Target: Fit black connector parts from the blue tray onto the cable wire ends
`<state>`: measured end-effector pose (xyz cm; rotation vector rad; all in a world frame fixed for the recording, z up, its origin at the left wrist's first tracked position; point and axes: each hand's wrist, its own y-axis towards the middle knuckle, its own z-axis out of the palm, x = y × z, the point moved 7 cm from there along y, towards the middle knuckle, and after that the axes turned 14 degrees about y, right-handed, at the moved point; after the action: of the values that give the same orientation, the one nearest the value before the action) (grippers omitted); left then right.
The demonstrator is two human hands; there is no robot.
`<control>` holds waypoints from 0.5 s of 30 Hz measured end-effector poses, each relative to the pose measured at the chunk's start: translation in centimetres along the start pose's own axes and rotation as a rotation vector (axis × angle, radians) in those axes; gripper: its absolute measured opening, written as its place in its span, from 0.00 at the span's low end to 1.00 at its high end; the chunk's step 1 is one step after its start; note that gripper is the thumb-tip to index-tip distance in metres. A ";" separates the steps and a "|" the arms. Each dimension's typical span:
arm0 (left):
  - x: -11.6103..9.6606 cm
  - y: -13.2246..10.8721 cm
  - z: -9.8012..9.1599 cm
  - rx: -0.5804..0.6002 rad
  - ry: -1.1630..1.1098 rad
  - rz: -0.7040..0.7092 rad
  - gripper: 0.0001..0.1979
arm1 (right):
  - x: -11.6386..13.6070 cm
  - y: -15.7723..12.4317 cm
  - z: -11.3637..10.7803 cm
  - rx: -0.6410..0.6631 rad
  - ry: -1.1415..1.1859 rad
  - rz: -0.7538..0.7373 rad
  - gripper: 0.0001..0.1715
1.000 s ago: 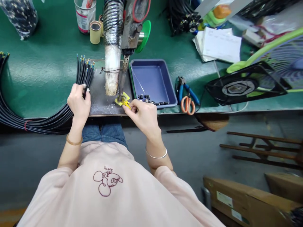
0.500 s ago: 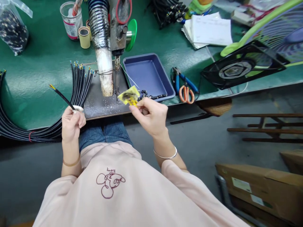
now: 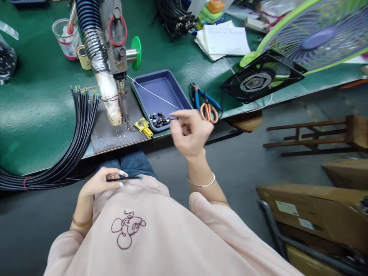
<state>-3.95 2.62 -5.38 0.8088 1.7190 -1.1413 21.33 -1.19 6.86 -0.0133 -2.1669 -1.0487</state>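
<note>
My left hand (image 3: 99,182) is closed on a black cable (image 3: 129,178), whose end points right, in front of my shirt. My right hand (image 3: 191,132) is over the front right corner of the blue tray (image 3: 161,86), slightly blurred; its other fingers are curled, and thumb and index finger look apart with nothing clearly between them. Several small black connectors (image 3: 161,119) lie in the tray's front end. A yellow clip (image 3: 147,130) with a smudged yellow piece lies left of the tray, beside the soldering tip (image 3: 124,109). A thin solder wire (image 3: 155,93) runs across the tray towards my right hand.
A bundle of black cables (image 3: 82,124) with stripped coloured ends curves along the left. A fume hose (image 3: 94,50) hangs over the grey board (image 3: 106,140). Blue-handled pliers (image 3: 211,97), orange-handled scissors (image 3: 209,113), papers (image 3: 225,40) and a black fan (image 3: 258,78) are to the right.
My right hand has let go of the yellow clip, now on the board, and moved right over the tray. My left hand has lowered its cable towards my lap, its end turned right.
</note>
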 end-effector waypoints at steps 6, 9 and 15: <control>-5.0 3.1 -0.2 0.055 0.093 0.111 0.12 | -2.1 1.2 -2.7 0.018 0.004 0.124 0.11; -6.4 4.6 -0.3 0.017 -0.005 0.126 0.12 | -4.4 1.4 -2.3 0.170 -0.093 0.230 0.04; -5.6 5.3 -3.1 -0.443 -0.413 0.101 0.14 | -7.9 2.2 -0.3 0.506 -0.102 0.330 0.09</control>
<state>1.76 7.22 -1.52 0.3501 1.4822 -0.7508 28.01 2.36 3.71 -0.1862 -2.3618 -0.3072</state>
